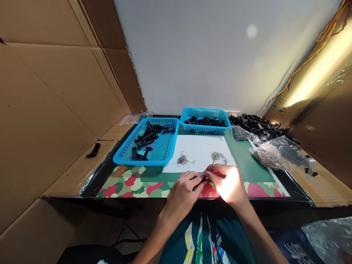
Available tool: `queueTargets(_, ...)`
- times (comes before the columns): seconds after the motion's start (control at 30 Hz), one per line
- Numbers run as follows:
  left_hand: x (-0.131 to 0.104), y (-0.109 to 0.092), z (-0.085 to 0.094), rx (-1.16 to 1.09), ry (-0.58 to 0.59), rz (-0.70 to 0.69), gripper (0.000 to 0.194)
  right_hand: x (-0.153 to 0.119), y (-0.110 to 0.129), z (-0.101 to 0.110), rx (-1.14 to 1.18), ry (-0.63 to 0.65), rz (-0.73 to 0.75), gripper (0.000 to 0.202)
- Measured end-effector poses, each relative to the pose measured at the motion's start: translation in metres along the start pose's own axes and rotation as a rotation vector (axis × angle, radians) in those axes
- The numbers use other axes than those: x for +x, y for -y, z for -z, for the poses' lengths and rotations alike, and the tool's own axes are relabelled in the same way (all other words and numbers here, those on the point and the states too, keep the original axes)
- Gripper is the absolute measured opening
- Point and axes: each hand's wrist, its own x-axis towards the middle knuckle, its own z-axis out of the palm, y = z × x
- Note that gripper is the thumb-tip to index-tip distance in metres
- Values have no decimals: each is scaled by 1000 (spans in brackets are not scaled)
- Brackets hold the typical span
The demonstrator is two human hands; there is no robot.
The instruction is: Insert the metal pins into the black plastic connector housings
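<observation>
Close together at the front of the table, both my hands meet over a small black part. My left hand is closed round the black part, most of which its fingers hide. My right hand pinches a thin metal tool, whose slim shaft sticks up past the fingertips; its kind is not clear. Just beyond the hands lies a white sheet. On it are two piles of tiny metal pieces, a left pile and a right pile.
A blue basket on the left and another blue basket at the back hold black parts. Loose black parts are heaped at back right, beside a plastic bag of small metal pieces. One black part lies on cardboard at left. Cardboard walls stand on both sides.
</observation>
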Motion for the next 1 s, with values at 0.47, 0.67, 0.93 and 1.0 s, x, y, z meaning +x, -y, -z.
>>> queueTargets(0.47,34,-4,80,140,-526,142,20,1,-32,61,-106,-449,-24,26)
queueTargets(0.67,139,9,89,361,-269,267,13,2,-47,58,-258,-136,-35,30)
queueTargets(0.93,258,39,59,425,-14,361,18,5,-51,67,-173,-53,-18,34)
queueTargets(1.0,262,48,63,443,55,369,27,9,-54,67,-177,-104,-14,32)
